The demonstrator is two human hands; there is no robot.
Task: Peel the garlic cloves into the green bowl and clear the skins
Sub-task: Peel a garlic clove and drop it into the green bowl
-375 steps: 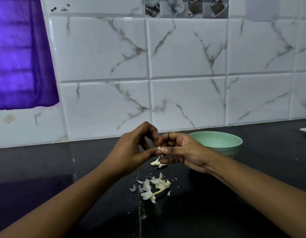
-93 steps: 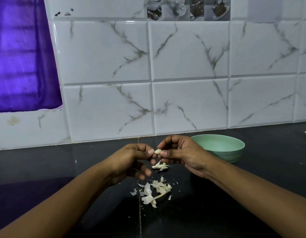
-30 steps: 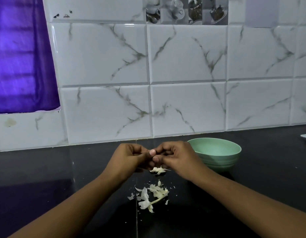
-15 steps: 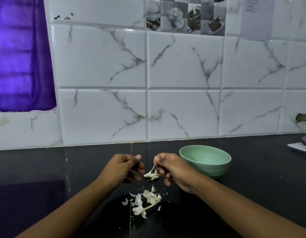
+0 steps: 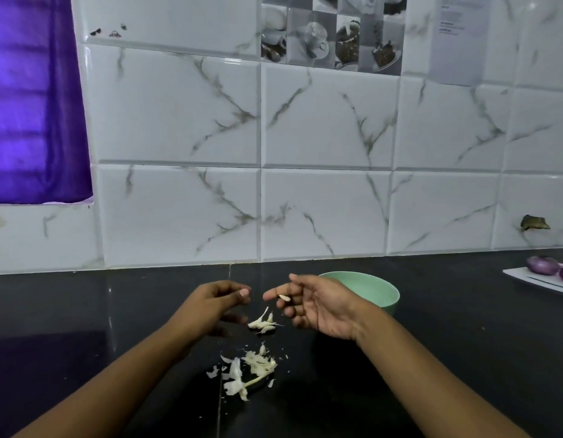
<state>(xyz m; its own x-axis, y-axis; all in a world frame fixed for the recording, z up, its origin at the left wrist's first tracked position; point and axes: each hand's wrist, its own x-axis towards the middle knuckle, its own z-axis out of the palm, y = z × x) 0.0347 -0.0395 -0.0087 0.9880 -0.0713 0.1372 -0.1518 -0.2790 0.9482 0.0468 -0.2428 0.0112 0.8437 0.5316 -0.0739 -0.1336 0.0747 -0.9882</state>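
Note:
My right hand (image 5: pixel 321 306) hovers low over the black counter (image 5: pixel 463 327) just left of the green bowl (image 5: pixel 382 290), palm turned inward. It pinches a small peeled garlic clove (image 5: pixel 284 297) between the thumb and a finger. My left hand (image 5: pixel 215 303) is a short gap to the left, fingers loosely curled, with nothing visible in it. A small clump of white skins (image 5: pixel 262 324) lies on the counter below the gap between the hands. A larger pile of skins (image 5: pixel 247 368) lies nearer to me. What is inside the bowl is hidden.
A white tray (image 5: pixel 526 279) with purple onions (image 5: pixel 540 265) sits at the far right of the counter. The marble-tiled wall (image 5: pixel 305 184) rises right behind the bowl. A purple curtain (image 5: pixel 30 105) hangs at the upper left.
The hands have come apart. The right hand has opened out with the peeled clove in its fingers, and the pulled-off skin now lies on the counter. The camera has tilted up.

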